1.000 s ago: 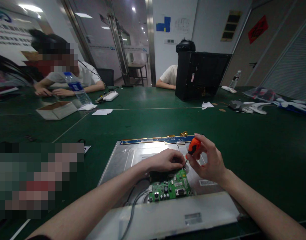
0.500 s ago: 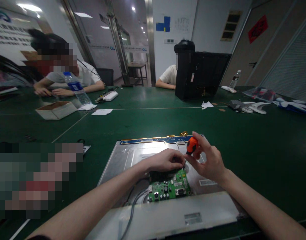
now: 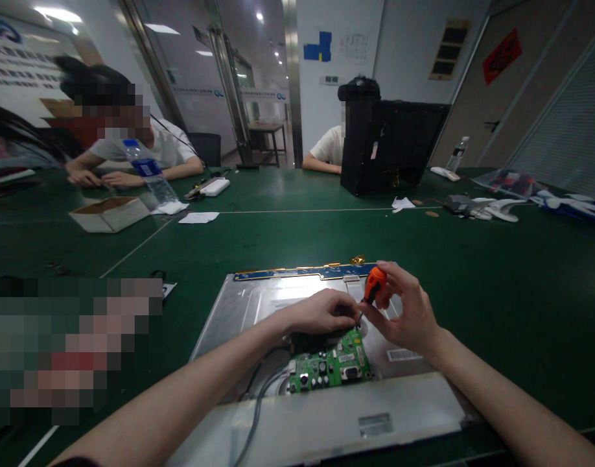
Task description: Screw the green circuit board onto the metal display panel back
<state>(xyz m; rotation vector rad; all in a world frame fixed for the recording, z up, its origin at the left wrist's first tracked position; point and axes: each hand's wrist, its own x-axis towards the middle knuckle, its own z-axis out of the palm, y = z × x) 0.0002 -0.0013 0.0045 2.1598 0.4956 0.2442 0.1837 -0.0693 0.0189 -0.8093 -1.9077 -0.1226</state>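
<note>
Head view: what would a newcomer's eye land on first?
Probably the orange-and-black screwdriver, held in the right hand with its tip at the top right corner of the green circuit board. Next, that board itself, bright against the silvery metal panel, with the left hand over its far edge.

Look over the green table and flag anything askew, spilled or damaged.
A crumpled white paper lies before the black case, like a stray scrap. The blue-capped bottle appears to lean, though lens distortion may explain it. No spill or damage shows.
</note>
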